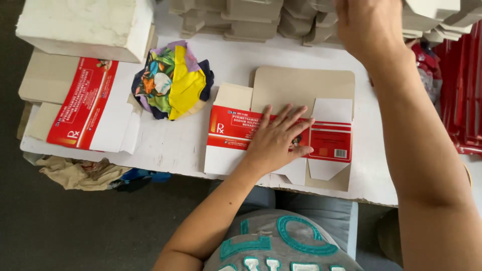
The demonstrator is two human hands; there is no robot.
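Pressing flat with spread fingers, the left hand (279,143) pins a red-and-white carton blank (281,131) on the white table (165,145), while the right hand (369,25) reaches the folded-box stack (251,17), its grip impossible to tell.

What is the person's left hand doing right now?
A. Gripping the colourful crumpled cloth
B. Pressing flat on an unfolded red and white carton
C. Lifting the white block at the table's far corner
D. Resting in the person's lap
B: the left hand lies palm down, fingers spread, on the flattened red and white carton on the white table, while the colourful cloth sits untouched beside it.
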